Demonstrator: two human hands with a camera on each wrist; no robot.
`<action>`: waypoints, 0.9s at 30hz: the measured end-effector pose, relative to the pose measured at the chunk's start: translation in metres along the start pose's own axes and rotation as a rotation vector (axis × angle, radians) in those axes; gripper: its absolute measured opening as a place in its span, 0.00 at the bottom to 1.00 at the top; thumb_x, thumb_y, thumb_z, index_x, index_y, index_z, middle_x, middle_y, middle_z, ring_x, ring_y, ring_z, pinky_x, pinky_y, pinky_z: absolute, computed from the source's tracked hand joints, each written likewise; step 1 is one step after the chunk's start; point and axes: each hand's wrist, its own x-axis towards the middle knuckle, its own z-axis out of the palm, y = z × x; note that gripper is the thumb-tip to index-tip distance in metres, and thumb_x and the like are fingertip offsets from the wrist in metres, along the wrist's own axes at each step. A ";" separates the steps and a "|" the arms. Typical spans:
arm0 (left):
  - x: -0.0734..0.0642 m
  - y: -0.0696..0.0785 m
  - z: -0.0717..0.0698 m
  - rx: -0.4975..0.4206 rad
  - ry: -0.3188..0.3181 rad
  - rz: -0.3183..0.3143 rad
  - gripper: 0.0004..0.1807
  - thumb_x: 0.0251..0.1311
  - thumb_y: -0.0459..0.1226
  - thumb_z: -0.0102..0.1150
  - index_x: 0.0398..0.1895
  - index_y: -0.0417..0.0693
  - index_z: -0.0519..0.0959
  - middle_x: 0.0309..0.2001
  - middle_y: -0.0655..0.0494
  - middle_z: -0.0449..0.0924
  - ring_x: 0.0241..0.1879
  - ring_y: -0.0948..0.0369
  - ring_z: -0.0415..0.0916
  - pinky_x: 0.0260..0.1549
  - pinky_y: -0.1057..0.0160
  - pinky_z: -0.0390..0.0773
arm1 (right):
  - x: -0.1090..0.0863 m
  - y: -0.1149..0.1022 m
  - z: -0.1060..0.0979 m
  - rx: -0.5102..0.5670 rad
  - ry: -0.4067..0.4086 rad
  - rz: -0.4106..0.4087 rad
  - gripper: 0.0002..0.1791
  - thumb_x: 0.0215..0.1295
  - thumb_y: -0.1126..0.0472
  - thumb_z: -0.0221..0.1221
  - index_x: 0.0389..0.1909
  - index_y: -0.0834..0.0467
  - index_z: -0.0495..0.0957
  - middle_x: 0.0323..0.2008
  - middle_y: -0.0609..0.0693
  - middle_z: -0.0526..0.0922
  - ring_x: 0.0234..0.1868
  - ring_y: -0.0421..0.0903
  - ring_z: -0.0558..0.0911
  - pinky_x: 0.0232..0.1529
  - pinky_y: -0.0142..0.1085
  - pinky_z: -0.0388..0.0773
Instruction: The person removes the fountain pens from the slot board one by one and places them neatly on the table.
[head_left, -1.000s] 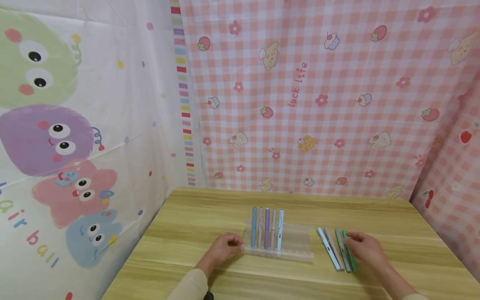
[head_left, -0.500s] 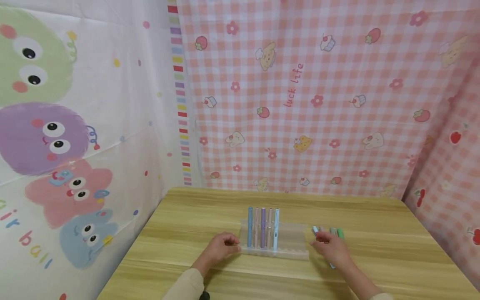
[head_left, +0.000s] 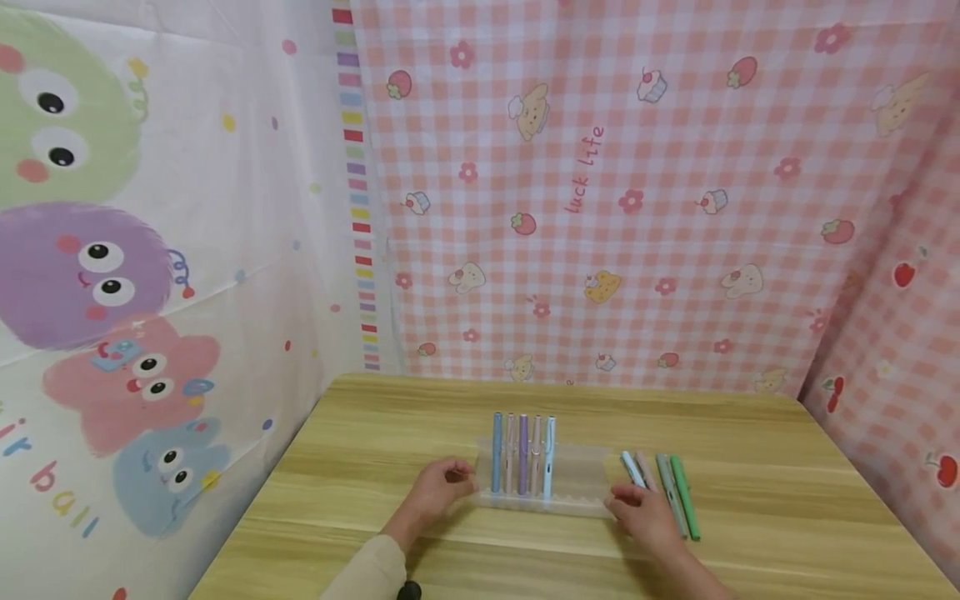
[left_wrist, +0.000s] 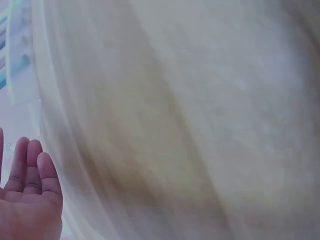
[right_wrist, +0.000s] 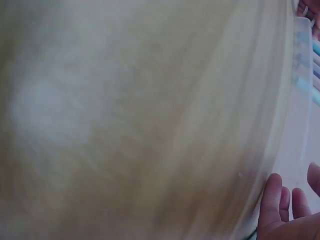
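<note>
A clear plastic pen rack (head_left: 585,477) sits on the table. Upright side by side in its left part are a blue pen (head_left: 497,454), a purple pen (head_left: 523,458), a light blue pen (head_left: 550,458) and two pinkish pens. My left hand (head_left: 438,492) rests its fingertips at the rack's left end. At the right end, the fingers of my right hand (head_left: 651,518) reach the rack's corner, thumb apart from the fingers in the right wrist view. Exact contact is hard to see on both sides.
Right of the rack lie a green pen (head_left: 686,498), a grey-green pen (head_left: 671,496), a pinkish pen (head_left: 646,469) and a light blue pen (head_left: 632,467), the last two partly behind the right hand. The wooden table (head_left: 390,417) meets a pink checked curtain (head_left: 585,250).
My right hand has moved left from the green pen, across the loose pens, to the rack's right end. The left hand stays at the left end. The head view has shifted slightly.
</note>
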 end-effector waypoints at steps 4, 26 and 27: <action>0.004 0.003 0.000 -0.033 0.038 -0.020 0.14 0.60 0.33 0.67 0.47 0.35 0.79 0.41 0.52 0.81 0.43 0.56 0.77 0.44 0.58 0.79 | -0.002 0.003 0.003 -0.010 0.020 -0.012 0.15 0.64 0.68 0.62 0.47 0.74 0.78 0.35 0.54 0.84 0.28 0.42 0.79 0.27 0.31 0.77; 0.016 0.032 0.022 -0.232 0.140 -0.031 0.16 0.62 0.34 0.65 0.49 0.31 0.79 0.43 0.48 0.81 0.43 0.58 0.77 0.43 0.61 0.78 | -0.005 0.009 0.003 -0.042 0.053 -0.023 0.13 0.65 0.66 0.63 0.45 0.72 0.81 0.38 0.56 0.85 0.34 0.41 0.79 0.31 0.30 0.77; 0.016 0.033 0.024 -0.240 0.139 -0.031 0.16 0.62 0.34 0.65 0.49 0.31 0.79 0.43 0.47 0.82 0.43 0.58 0.77 0.43 0.60 0.78 | -0.005 0.009 0.003 -0.051 0.055 -0.027 0.13 0.64 0.66 0.63 0.45 0.71 0.81 0.38 0.56 0.85 0.34 0.41 0.79 0.31 0.30 0.76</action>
